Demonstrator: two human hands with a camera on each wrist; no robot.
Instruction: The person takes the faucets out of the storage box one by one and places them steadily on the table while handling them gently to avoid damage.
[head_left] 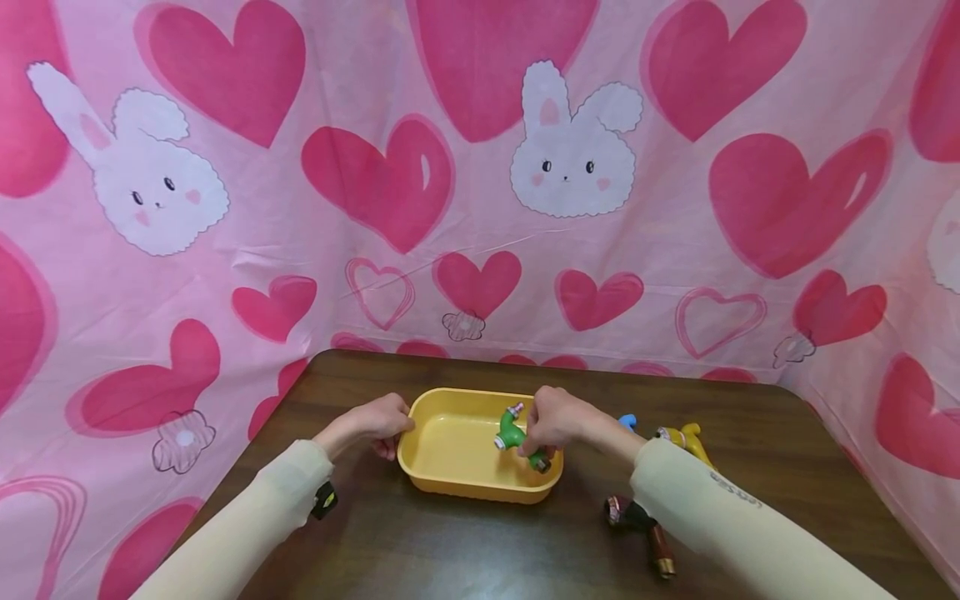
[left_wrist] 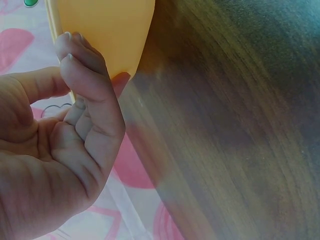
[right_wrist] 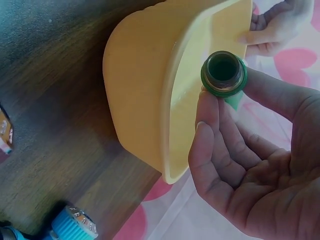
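Note:
A yellow plastic tub (head_left: 480, 490) stands on the table, its open side up. At its left end my left hand (head_left: 381, 423) grips the rim, thumb on one side of the wall and fingers on the other; the left wrist view shows this hand (left_wrist: 75, 120) close up. My right hand (head_left: 557, 419) pinches a green tap (head_left: 512, 435) over the right part of the tub. In the right wrist view, the tap's round threaded end (right_wrist: 223, 75) faces the camera, between thumb and fingertips. The rest of the tap is mostly hidden there.
Right of the tub, partly behind my right forearm, lie a yellow tap (head_left: 690, 437), a blue piece (head_left: 627, 421) and a dark red-brown tap (head_left: 660, 550). The brown wooden table (head_left: 450, 550) meets a pink heart-print cloth (head_left: 480, 208) at its back and sides.

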